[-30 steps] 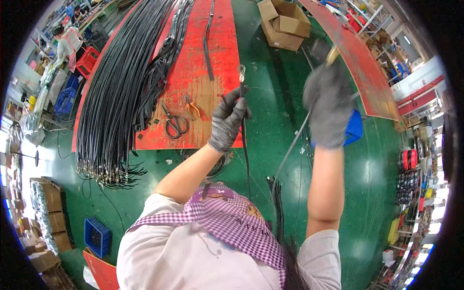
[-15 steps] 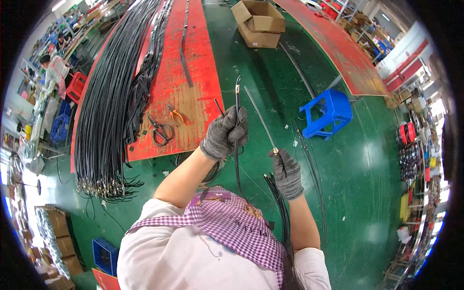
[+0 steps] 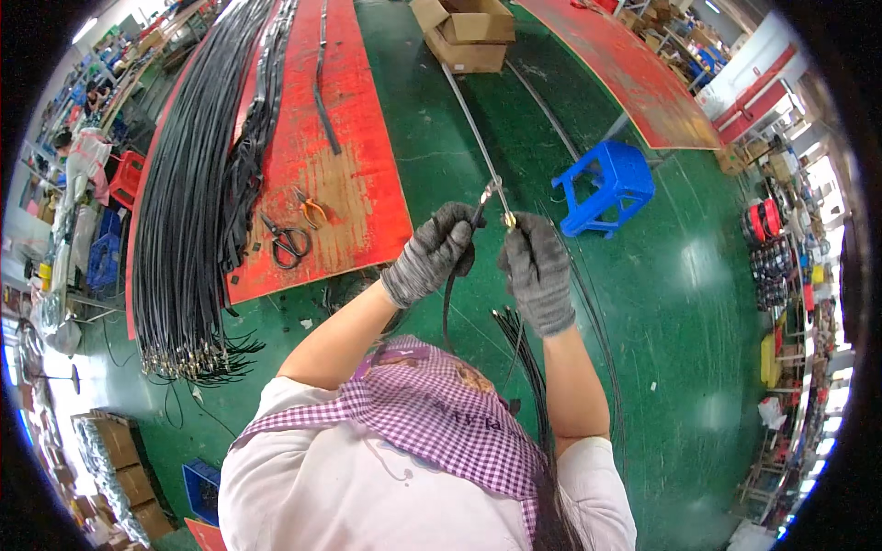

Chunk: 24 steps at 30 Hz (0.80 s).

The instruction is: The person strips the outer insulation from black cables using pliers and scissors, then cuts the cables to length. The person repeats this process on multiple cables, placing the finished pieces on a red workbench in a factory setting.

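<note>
In the middle of the view, my left hand (image 3: 430,255), in a grey work glove, is closed on a black cable (image 3: 446,317). The cable's bare, shiny tip (image 3: 487,192) sticks up past the fingers, and its length hangs down toward my apron. My right hand (image 3: 540,277), gloved too, pinches a brass-coloured fitting (image 3: 510,219) at the near end of a long thin grey rod (image 3: 470,119). The rod points away from me, toward a cardboard box. The cable tip meets or overlaps the rod just beyond the fitting; whether they are joined I cannot tell.
On the red table (image 3: 363,207) at left lie a thick bundle of black cables (image 3: 197,184), scissors (image 3: 288,244) and orange-handled pliers (image 3: 310,209). A blue stool (image 3: 611,184) stands right. The cardboard box (image 3: 467,37) sits ahead. Thin black cables (image 3: 525,363) hang beside my right arm.
My hands have come together. The right hand moved up and left with the rod, and the cable tip in my left hand tilted right and now meets the rod.
</note>
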### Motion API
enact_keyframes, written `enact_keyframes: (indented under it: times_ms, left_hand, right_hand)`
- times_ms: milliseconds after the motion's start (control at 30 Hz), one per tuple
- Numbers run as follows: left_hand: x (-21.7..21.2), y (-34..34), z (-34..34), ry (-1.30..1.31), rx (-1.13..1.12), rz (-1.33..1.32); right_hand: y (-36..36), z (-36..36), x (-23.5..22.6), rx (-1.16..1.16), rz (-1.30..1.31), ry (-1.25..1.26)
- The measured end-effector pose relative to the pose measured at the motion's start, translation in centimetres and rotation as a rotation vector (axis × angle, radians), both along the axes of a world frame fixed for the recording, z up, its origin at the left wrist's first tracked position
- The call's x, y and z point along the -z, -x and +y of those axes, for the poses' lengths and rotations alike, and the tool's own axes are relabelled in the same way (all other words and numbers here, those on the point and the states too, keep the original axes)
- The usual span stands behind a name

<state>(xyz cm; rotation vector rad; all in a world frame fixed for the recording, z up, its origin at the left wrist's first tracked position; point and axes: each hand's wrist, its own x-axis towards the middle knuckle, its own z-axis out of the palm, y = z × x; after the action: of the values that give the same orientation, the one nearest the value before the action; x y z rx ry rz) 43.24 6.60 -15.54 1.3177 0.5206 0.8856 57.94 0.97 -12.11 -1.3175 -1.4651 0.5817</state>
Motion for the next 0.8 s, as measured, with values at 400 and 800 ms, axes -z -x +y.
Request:
enact_keyframes:
  times_ms: [400, 800]
  left_hand:
    - [2.6, -1.6, -1.2, 0.049, 0.201, 0.032]
    - [2.3, -3.6, -1.7, -0.359, 0.012, 0.202]
  right_hand:
    - [-2.2, 0.3, -2.3, -0.207, 0.138, 0.281]
    - [-5.3, -0.1, -1.6, -0.355, 0.135, 0.142]
